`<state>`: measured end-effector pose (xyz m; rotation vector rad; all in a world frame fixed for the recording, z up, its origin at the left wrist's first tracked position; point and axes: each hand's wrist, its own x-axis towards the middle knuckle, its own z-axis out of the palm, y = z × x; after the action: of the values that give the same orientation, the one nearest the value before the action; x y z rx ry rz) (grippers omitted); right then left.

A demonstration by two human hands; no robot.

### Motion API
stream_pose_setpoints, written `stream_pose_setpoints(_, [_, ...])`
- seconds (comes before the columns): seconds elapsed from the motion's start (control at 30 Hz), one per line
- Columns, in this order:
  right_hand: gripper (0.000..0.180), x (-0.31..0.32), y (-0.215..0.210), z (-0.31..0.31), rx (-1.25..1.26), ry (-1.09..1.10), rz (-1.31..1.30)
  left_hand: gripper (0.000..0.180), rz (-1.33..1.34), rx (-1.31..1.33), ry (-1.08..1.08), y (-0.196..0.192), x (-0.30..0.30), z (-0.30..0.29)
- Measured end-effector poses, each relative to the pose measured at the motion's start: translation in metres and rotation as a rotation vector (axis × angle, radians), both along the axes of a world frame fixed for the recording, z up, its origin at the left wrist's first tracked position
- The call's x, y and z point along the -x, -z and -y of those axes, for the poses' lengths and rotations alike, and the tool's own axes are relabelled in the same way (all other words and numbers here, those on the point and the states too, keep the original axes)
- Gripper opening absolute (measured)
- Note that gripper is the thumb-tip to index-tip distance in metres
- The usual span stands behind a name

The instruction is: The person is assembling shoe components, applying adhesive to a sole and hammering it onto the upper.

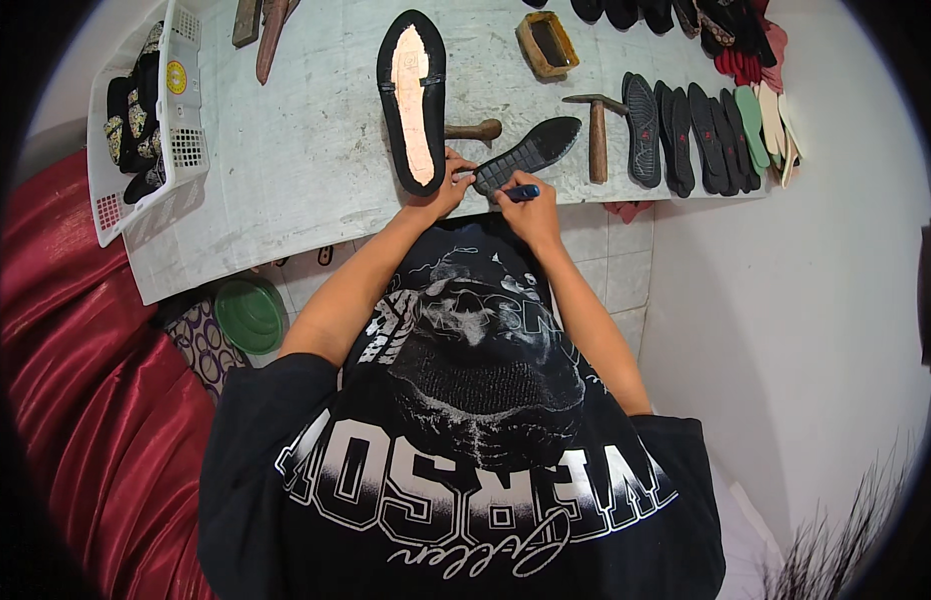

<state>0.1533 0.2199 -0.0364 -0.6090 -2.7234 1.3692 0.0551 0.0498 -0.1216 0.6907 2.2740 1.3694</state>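
Glossy dark-red cloth (96,370) hangs in folds at the far left, beside a white plastic basket with slotted walls (189,148) that holds black and floral-patterned footwear (136,110). Below the pale, stained surface (276,190) sits a round green plastic basin (250,315); near the surface's far edge lies a long, narrow brown tool (274,40). Next comes a black shoe with a pale, elongated panel along its upturned underside (413,110). The left hand (452,188) is partly hidden by the shoe's near end, its fingertips close together at the near end of a black rubber sole with a grid-patterned heel (531,155) — whether they pinch it, I cannot tell. A brown wooden handle with a rounded end (476,130) juts from behind the shoe. The right hand (529,205) grips a short blue pen-like tool (524,192) over the sole's near end, its tip hidden. Farther right are a yellowish rectangular container (527,50), a wooden-handled hammer (598,145), a row of black soles (676,140) and a light-green sole (752,128).
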Motion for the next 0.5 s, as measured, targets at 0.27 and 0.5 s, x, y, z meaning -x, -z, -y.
stream_pose_setpoints(0.27, [0.015, 0.006, -0.018, -0.015, -0.051, 0.053, 0.056, 0.023, -0.001, 0.030, -0.010, -0.003, 0.000, 0.000])
stream_pose_setpoints(0.5, [0.018, 0.004, -0.008, 0.001, 0.109, -0.012, 0.067, 0.021, -0.023, 0.041, -0.036, -0.004, -0.001, -0.003])
